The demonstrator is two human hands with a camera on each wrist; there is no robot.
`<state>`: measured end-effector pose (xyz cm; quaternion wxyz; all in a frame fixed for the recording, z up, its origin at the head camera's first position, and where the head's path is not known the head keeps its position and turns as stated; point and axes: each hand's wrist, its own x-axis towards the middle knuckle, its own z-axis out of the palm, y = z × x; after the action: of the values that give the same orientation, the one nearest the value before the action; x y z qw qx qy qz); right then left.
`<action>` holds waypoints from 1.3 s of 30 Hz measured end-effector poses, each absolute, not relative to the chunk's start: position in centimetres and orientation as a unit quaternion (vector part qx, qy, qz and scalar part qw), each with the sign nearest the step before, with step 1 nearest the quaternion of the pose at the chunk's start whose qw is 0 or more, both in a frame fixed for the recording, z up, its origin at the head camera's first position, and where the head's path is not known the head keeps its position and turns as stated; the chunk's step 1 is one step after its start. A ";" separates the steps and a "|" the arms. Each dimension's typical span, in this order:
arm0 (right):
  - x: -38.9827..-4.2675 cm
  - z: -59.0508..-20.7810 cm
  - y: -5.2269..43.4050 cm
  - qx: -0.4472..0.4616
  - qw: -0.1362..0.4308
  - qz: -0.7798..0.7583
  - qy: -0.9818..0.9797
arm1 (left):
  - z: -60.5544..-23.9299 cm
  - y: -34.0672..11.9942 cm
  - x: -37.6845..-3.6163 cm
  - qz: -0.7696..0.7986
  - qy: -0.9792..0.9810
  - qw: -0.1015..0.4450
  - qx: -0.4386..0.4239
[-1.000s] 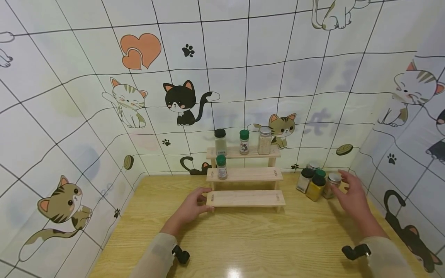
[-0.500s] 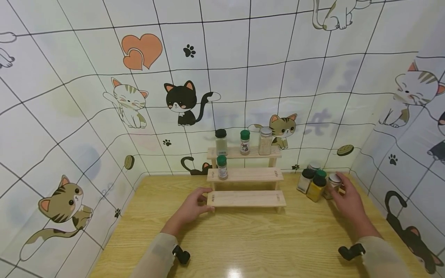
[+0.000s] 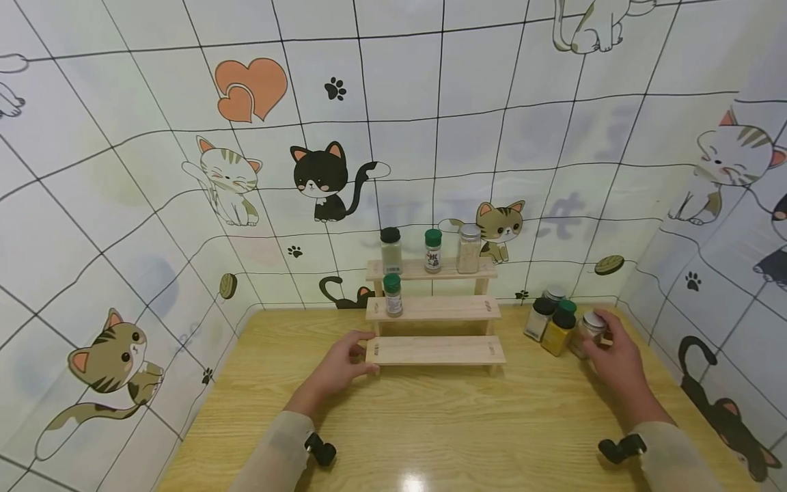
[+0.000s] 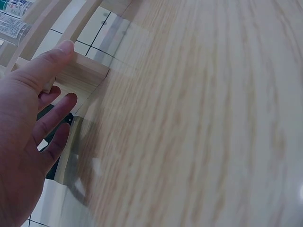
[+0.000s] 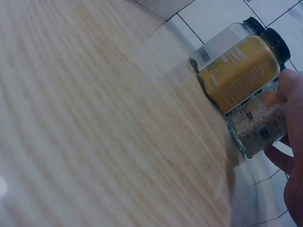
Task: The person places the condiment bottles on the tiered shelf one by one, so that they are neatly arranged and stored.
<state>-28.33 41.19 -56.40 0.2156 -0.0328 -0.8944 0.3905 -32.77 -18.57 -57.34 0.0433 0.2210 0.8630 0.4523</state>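
At the left end of the wooden three-step spice rack (image 3: 435, 351), my left hand (image 3: 341, 359) grips the lowest step, thumb in front and fingers behind. In the left wrist view, the thumb (image 4: 52, 59) lies on the wood and the other fingers are loosely bent. My right hand (image 3: 617, 352) holds a silver-lidded spice jar (image 3: 591, 326) between thumb and fingers, slightly tilted. In the right wrist view this glass jar (image 5: 260, 120) shows speckled, pale contents and a barcode, close beside a yellow spice jar (image 5: 241, 71) with a black lid.
Beside the yellow jar stand a black-lidded jar (image 3: 538, 319), a green-lidded jar (image 3: 567, 307) and another silver-lidded jar (image 3: 554, 292), partly hidden. The top step (image 3: 410, 271) bears three jars; a small green-lidded bottle (image 3: 393, 301) stands on the middle step's left. Cat-print cloth (image 3: 406, 102) surrounds the table (image 3: 430, 417).
My right hand has moved left onto the silver-lidded jar and taken hold of it; the jar now tilts and sits slightly lower in view. My left hand stays at the rack.
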 end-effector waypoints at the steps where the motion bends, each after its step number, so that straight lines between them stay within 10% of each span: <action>1: -28.1 -56.3 41.2 -0.035 0.215 0.391 -0.894 | -57.3 -18.6 -32.7 0.452 0.863 0.043 0.220; 24: -26.5 -50.5 37.6 0.002 0.347 0.380 -0.858 | -57.2 -18.6 -32.7 0.456 0.859 0.043 0.229; 39: -27.7 -46.9 32.8 0.087 0.284 0.400 -0.867 | -56.9 -18.6 -32.5 0.454 0.861 0.047 0.223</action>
<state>-27.70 32.83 -46.85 0.2836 0.0868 -0.8671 0.4003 -32.52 -18.58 -56.88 0.0475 0.2229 0.8613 0.4541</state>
